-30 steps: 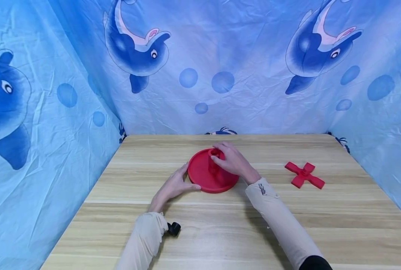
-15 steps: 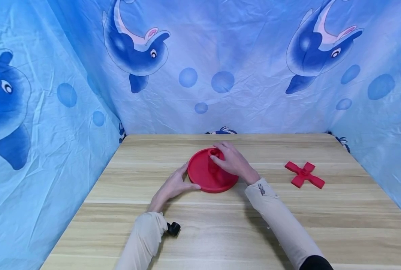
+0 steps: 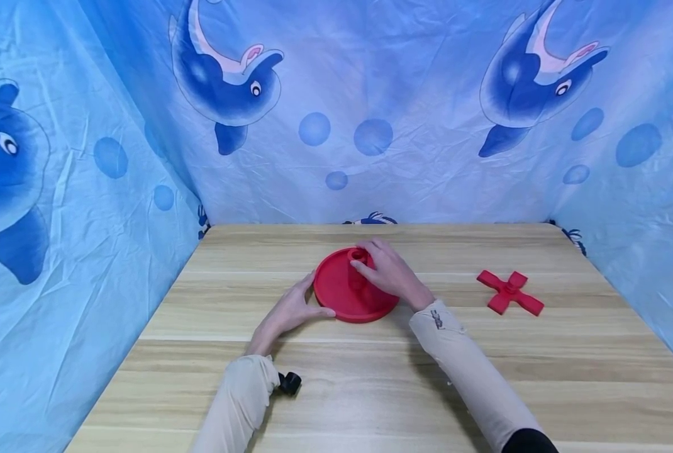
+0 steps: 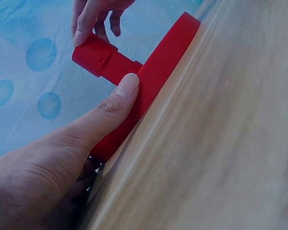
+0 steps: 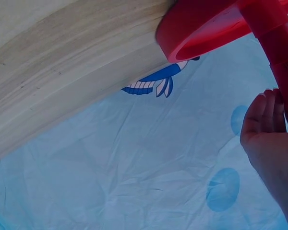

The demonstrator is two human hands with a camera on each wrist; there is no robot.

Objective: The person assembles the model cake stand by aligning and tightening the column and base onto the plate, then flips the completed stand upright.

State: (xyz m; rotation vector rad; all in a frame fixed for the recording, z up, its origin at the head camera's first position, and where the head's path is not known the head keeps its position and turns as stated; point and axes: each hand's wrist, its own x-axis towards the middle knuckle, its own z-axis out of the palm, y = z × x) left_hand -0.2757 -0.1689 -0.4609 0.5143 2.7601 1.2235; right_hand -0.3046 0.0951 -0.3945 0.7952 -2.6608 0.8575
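No object has visibly moved since the earlier frames; a slight drift is common to the whole head view. The work appears to be in a steadying phase. The red tray (image 3: 333,286) lies flat on the counter (image 3: 336,396), its post (image 3: 356,277) upright. The left hand (image 3: 291,313) grips the tray's left edge, thumb on the near rim; the right hand (image 3: 390,272), reaching from the right, pinches the post's top between thumb and fingers.

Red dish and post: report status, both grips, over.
Left grip holding red dish by rim. Right grip pinching red post near top. Post upright on dish. Four-armed red piece apart to the right, out of the way.
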